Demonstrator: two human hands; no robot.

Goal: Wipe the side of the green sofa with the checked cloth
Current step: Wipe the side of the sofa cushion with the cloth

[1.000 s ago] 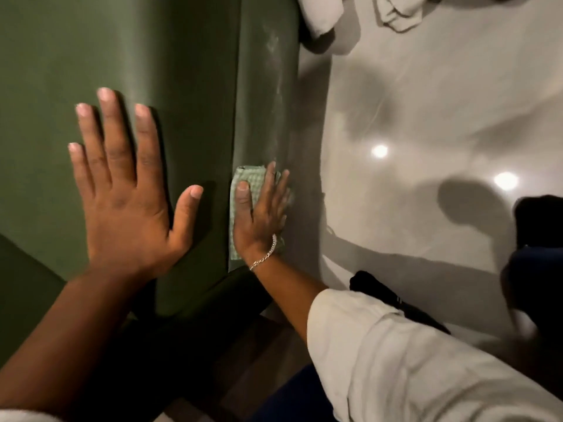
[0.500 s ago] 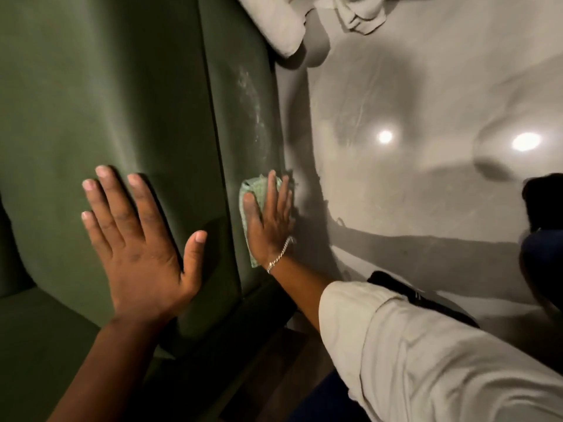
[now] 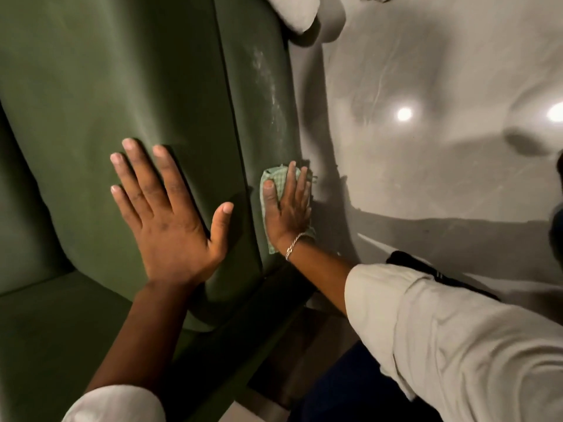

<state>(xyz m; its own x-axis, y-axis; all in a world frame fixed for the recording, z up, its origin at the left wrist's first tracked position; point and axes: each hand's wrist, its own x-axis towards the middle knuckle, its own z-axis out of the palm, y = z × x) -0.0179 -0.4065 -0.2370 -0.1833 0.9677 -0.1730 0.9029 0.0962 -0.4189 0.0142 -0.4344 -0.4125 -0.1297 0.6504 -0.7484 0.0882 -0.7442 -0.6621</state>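
Note:
The green sofa fills the left half of the head view, its outer side panel running down the middle with pale dusty streaks higher up. My right hand presses the green checked cloth flat against that side panel, low down near the floor; most of the cloth is hidden under the palm. My left hand lies flat with fingers spread on the top of the sofa arm, holding nothing.
A glossy grey floor with bright light reflections lies to the right of the sofa. A pale cushion or fabric sits at the top edge beside the sofa. A dark object lies on the floor by my right sleeve.
The view has shifted, so both hands sit lower in the frame. My right hand stays pressed on the cloth against the side panel, and my left hand stays flat on the arm.

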